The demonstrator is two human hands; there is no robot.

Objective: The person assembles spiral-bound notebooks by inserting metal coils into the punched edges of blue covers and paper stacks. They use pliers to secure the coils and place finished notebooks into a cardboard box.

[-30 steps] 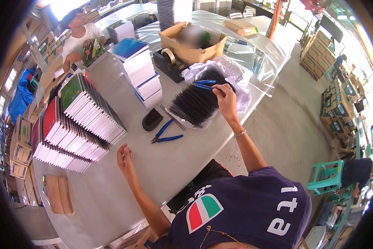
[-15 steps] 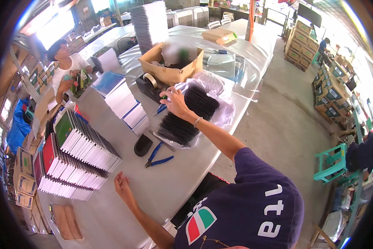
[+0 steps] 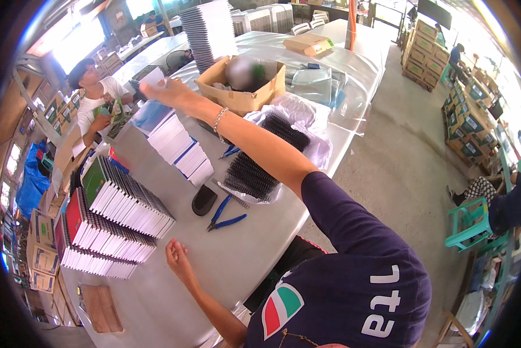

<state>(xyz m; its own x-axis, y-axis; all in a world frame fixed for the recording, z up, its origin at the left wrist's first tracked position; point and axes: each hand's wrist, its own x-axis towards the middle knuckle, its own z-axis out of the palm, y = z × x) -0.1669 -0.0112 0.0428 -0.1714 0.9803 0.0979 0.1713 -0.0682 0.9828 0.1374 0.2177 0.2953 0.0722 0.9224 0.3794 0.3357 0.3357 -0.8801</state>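
Note:
My right hand (image 3: 166, 94) reaches far across the table, above the blue-topped end of a row of stacked white paper blocks (image 3: 170, 139). Its fingers are blurred, and I cannot tell whether they hold anything. My left hand (image 3: 179, 258) rests low near the table's front side, fingers loosely bent and apart, nothing in them. Beside it stand stacks of spiral-bound notebooks (image 3: 127, 203) with green and red covers. Blue-handled pliers (image 3: 225, 219) and a black rounded object (image 3: 204, 200) lie beyond it. Under my right forearm sits a pile of black binding coils (image 3: 250, 176) on white plastic.
An open cardboard box (image 3: 243, 98) stands behind the coils, near a tall notebook stack (image 3: 209, 32). A brown flat piece (image 3: 101, 308) lies at the near left corner. Across the table a person (image 3: 101, 95) handles a green item. A green stool (image 3: 469, 223) stands at right.
My right hand has moved left and away from beside the coils, to above the blue-topped paper blocks. My left hand stays nearly in place. The person opposite has lowered the green item slightly.

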